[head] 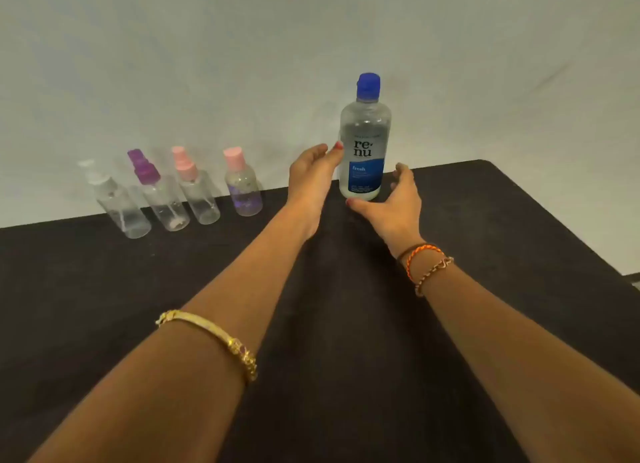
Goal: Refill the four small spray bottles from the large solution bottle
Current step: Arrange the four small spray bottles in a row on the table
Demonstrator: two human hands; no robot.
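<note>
Two hands are closing in on the large solution bottle (365,140), which stands upright right of centre in the frame, near the far edge of the dark table (346,341), its blue cap (369,85) on. The left hand (313,175) comes at it from the left with fingers loosely curved, a fingertip touching or just short of the bottle's side near the label; the right hand (394,199) cups toward the base from the right, thumb low at the foot of the bottle, fingers spread and apart from the plastic. Neither hand has a firm hold that I can see. Over at the left of the frame the four small spray bottles (173,192) stand in a row along the same far edge, well apart from the big one: a clear-topped one, a purple-topped one, and two with pink tops. All have their tops on; most look nearly empty, though the rightmost seems to have some purplish liquid low down. By my reckoning this is the very start, picking up the supply bottle, with nothing poured yet. The next move calls for a sure grip round the body, then getting that blue cap open, and a spray top must come off before any filling.
</note>
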